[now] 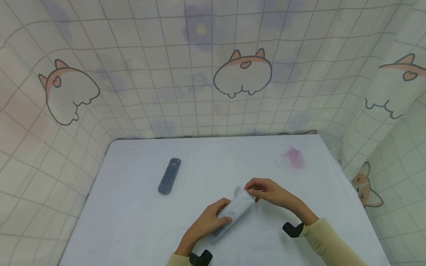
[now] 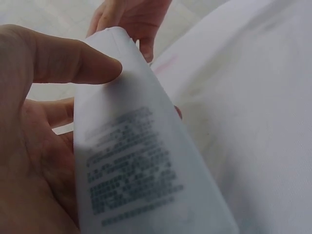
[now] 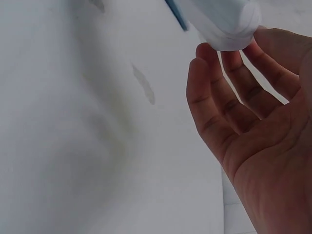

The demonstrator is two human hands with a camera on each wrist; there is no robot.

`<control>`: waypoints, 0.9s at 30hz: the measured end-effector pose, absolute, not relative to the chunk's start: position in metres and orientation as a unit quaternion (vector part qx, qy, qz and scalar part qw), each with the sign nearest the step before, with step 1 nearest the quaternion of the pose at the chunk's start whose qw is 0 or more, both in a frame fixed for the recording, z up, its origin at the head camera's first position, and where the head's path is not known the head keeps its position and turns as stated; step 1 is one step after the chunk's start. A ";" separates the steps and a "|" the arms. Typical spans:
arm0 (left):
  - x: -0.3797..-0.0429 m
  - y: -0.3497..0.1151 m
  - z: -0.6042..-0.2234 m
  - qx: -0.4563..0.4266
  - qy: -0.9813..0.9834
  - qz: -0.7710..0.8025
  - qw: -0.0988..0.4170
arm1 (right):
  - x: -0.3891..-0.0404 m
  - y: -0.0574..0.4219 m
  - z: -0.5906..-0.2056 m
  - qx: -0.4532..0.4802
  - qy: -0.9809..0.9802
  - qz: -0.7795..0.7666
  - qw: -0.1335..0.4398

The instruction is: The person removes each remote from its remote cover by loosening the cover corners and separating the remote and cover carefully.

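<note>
Left hand: clasping mid-length, thumb on top
Long white plastic-looking packet with dark print: slanting, near left to far right
Right hand: pinching the far end

White packet: lower end cut off in the left wrist view, upper part in the right | print: blurred, illegible | left hand: fingers partly hidden behind packet | remote control, toward table's far left corner: markings too small to read | table: near edge cut off
</note>
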State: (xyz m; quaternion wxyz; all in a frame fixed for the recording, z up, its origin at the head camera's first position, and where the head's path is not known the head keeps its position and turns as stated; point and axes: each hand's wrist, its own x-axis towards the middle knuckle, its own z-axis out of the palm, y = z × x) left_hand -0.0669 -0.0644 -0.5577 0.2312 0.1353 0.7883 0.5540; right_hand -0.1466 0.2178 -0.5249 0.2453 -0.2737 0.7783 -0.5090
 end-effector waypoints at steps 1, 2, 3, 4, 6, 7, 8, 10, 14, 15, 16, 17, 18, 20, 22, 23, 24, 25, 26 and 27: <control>-0.067 -0.064 -0.557 0.135 0.792 0.551 0.226 | -0.148 0.218 -0.525 -0.275 0.777 -0.508 0.248; -0.068 -0.064 -0.557 0.134 0.796 0.548 0.220 | -0.149 0.219 -0.525 -0.276 0.776 -0.509 0.250; -0.068 -0.064 -0.557 0.132 0.800 0.545 0.216 | -0.150 0.219 -0.525 -0.276 0.775 -0.509 0.253; -0.068 -0.063 -0.557 0.131 0.804 0.541 0.211 | -0.150 0.220 -0.525 -0.274 0.773 -0.512 0.257; -0.068 -0.063 -0.557 0.129 0.809 0.536 0.206 | -0.151 0.220 -0.525 -0.269 0.767 -0.519 0.264; -0.068 -0.063 -0.557 0.128 0.809 0.534 0.206 | -0.151 0.220 -0.525 -0.267 0.763 -0.525 0.267; -0.068 -0.062 -0.556 0.128 0.809 0.534 0.207 | -0.151 0.220 -0.526 -0.264 0.759 -0.531 0.269; -0.068 -0.062 -0.555 0.129 0.811 0.532 0.205 | -0.150 0.220 -0.527 -0.259 0.751 -0.543 0.270; -0.070 -0.062 -0.554 0.129 0.815 0.527 0.202 | -0.147 0.216 -0.530 -0.250 0.747 -0.562 0.251; -0.070 -0.062 -0.554 0.127 0.817 0.526 0.200 | -0.146 0.215 -0.531 -0.247 0.748 -0.566 0.243; -0.070 -0.062 -0.554 0.127 0.817 0.526 0.198 | -0.145 0.213 -0.532 -0.244 0.750 -0.569 0.233; -0.070 -0.062 -0.554 0.125 0.819 0.525 0.195 | -0.144 0.212 -0.532 -0.242 0.751 -0.573 0.223; -0.071 -0.062 -0.553 0.125 0.820 0.525 0.192 | -0.143 0.210 -0.533 -0.239 0.752 -0.576 0.213; -0.071 -0.063 -0.552 0.123 0.822 0.524 0.186 | -0.141 0.207 -0.535 -0.235 0.753 -0.583 0.194; -0.071 -0.064 -0.551 0.122 0.824 0.522 0.183 | -0.138 0.204 -0.536 -0.233 0.754 -0.588 0.178; -0.071 -0.064 -0.550 0.120 0.824 0.523 0.184 | -0.137 0.203 -0.536 -0.231 0.753 -0.591 0.174; -0.072 -0.064 -0.549 0.120 0.823 0.524 0.185 | -0.136 0.202 -0.536 -0.230 0.754 -0.592 0.170; -0.072 -0.064 -0.549 0.119 0.822 0.525 0.187 | -0.135 0.201 -0.536 -0.227 0.753 -0.594 0.168; -0.072 -0.065 -0.548 0.120 0.821 0.526 0.187 | -0.134 0.200 -0.536 -0.225 0.753 -0.595 0.166; -0.072 -0.065 -0.547 0.120 0.821 0.525 0.189 | -0.133 0.200 -0.537 -0.223 0.754 -0.596 0.165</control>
